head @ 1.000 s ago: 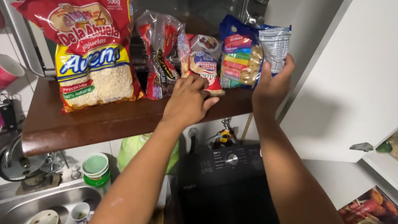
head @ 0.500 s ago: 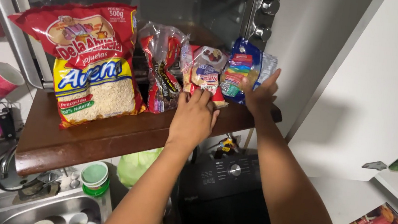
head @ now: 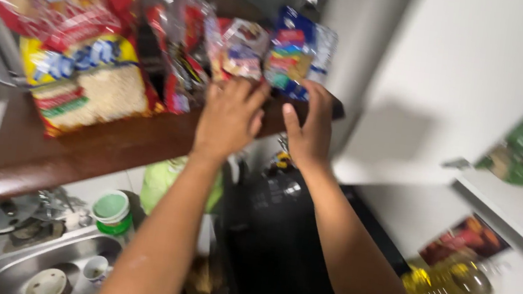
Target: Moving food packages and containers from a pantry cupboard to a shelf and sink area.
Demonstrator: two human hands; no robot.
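Packets already stand in a row along the dark brown wooden shelf [head: 108, 148], so by the look of it most of the arranging is done and only the right end is in hand. Your left hand [head: 228, 120] has its fingers spread against the base of the small clear packet with a red and white label [head: 241, 51]; whether it grips the packet or only presses it upright, the blur hides. Your right hand [head: 309, 129] is raised just below the blue plastic packet with coloured stripes [head: 295, 58], fingers loosely open at its lower edge, touching or nearly so; you cannot tell which. Both packets sit at the right end of the shelf, close to its front edge and beside each other.

To their left, the clear packet with red printing [head: 177, 50] leans, and the big red and yellow bag of white grain [head: 80, 51] fills the left part, its lower end tilting toward the front edge. That leaves bare wood only along the front and at the lower left corner.

Mind the right end: the shelf stops just past the blue packet, next to the white cabinet wall [head: 468, 86], so there is little room to push anything further right. Below your arms stand a black appliance [head: 284, 236] and a steel sink [head: 27, 264] with cups.
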